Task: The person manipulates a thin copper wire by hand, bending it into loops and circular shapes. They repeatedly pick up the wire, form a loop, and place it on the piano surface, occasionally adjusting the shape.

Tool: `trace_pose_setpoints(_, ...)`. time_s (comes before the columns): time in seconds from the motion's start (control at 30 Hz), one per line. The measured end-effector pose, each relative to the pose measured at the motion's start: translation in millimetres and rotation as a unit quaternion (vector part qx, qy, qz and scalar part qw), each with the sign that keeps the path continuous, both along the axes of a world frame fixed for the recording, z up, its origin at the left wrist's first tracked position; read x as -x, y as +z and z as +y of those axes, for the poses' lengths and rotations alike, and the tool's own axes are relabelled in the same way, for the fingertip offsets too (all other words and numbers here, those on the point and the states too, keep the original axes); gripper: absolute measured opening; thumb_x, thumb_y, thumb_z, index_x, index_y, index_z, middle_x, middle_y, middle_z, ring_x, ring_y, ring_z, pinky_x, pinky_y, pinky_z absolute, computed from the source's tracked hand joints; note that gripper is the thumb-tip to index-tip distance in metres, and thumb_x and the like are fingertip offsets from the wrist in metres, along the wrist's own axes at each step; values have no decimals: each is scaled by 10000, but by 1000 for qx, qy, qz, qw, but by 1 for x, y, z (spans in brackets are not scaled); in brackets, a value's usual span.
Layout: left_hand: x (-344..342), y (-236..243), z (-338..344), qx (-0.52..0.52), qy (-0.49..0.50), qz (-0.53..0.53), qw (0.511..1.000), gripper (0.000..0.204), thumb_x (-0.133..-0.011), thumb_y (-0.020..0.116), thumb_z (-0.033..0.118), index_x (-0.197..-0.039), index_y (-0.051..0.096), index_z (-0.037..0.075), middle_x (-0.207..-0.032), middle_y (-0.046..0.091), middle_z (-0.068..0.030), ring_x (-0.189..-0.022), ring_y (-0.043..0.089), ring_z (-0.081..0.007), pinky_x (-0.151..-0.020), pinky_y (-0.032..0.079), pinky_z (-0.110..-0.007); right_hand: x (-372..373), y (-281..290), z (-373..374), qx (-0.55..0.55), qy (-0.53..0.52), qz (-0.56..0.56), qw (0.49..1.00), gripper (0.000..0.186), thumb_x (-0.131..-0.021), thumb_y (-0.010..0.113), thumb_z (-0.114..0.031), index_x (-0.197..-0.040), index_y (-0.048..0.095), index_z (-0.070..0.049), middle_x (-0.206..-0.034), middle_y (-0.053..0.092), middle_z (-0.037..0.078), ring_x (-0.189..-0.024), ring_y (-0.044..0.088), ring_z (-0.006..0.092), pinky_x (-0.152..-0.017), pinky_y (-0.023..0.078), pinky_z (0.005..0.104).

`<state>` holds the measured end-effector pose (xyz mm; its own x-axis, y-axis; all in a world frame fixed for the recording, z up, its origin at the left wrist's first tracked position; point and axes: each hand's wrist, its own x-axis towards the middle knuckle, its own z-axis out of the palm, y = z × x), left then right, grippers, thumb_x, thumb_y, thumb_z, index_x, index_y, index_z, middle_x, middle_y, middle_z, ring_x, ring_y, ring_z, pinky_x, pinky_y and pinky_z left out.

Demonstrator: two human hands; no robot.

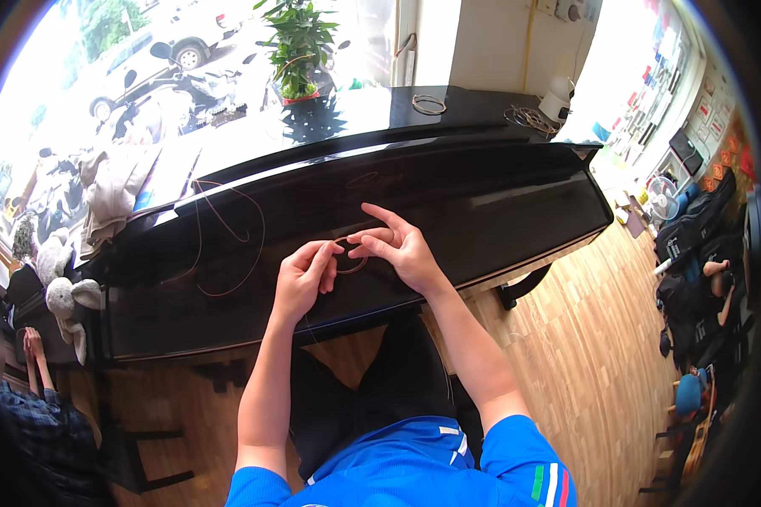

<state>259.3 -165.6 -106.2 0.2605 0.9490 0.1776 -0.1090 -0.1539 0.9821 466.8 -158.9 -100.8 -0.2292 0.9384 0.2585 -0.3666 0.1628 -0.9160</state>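
Both my hands are raised over the shut lid of a black upright piano [499,211]. My left hand [303,277] pinches a thin copper-coloured wire [228,245] whose long loose loops trail off to the left across the piano lid. My right hand [397,247] holds the same wire where it is wound into a small coil [353,264] between the two hands, with its forefinger stretched out.
On the piano top stand a potted green plant [298,51], a wire ring [429,105] and a bundle of coiled wire [533,118]. A grey soft toy [69,304] lies at the left end. Another person's sleeve [42,422] shows lower left. Bags [693,237] sit on the wooden floor [583,355] at right.
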Motion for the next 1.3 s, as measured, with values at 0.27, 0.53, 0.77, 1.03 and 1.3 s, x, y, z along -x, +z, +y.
trace_pose_setpoints(0.27,2,-4,1,-29,-10,-23,999,242,-1040,538,200,-1064,670,-1,-692,584,-5,-572,543,-73,-520,436,-216,-17,-7,17,82,213,77,971,357,-1020,563,-247,-1198,623,57,-1025,715,166,-941,709,252,-937,538,382)
trace_pose_setpoints(0.53,2,-1,-1,-21,-33,-27,999,251,-1047,521,202,-1050,666,-3,-698,594,-27,-571,543,-92,-523,431,-228,-7,-20,19,97,272,147,946,330,-975,648,-228,-1204,639,10,-977,698,81,-899,677,156,-973,530,408)
trace_pose_setpoints(0.77,2,0,-2,-11,-38,-14,999,260,-1042,530,203,-1036,676,-13,-702,603,-24,-581,560,-93,-531,439,-225,-9,-10,13,80,188,22,979,340,-917,725,-163,-1202,661,10,-1051,708,90,-905,691,150,-900,567,336)
trace_pose_setpoints(1.03,2,0,0,-4,-35,-27,999,246,-1036,540,180,-1038,681,-23,-714,609,-23,-581,567,-89,-533,465,-227,0,8,4,-75,-10,-119,990,169,-912,679,-9,-1070,730,21,-990,633,61,-812,697,128,-721,599,244)
trace_pose_setpoints(1.3,0,1,-3,6,-11,-39,999,251,-1037,542,192,-1044,677,-20,-708,595,-20,-558,555,-88,-507,444,-219,25,-3,-5,-67,-140,-125,980,242,-932,664,-43,-1168,690,8,-939,723,100,-817,710,160,-759,581,263)
